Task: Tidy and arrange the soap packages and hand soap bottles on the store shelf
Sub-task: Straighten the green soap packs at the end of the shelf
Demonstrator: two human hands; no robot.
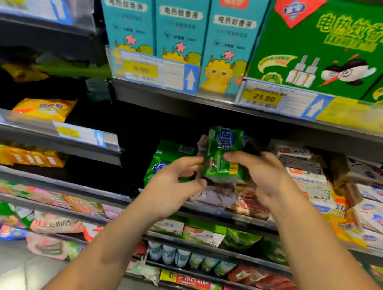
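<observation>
A green soap package [224, 153] stands upright in the air in front of the middle shelf. My left hand [176, 184] grips its lower left side with curled fingers. My right hand [261, 175] holds its right side, fingers reaching across the front. Another green soap package [167, 156] lies on the shelf just left of it. Below the held pack sit a pale purple package [218, 194] and a red one [250, 205]. White soap boxes [306, 180] are stacked to the right.
The shelf above carries teal boxes [179, 20] and a green box [330, 44] behind price tags [264, 97]. Yellow packs [43, 107] lie on the left shelves. Lower shelves hold pink packages [55, 224] and small bottles [186, 257]. The shelf rim [201, 210] runs under my wrists.
</observation>
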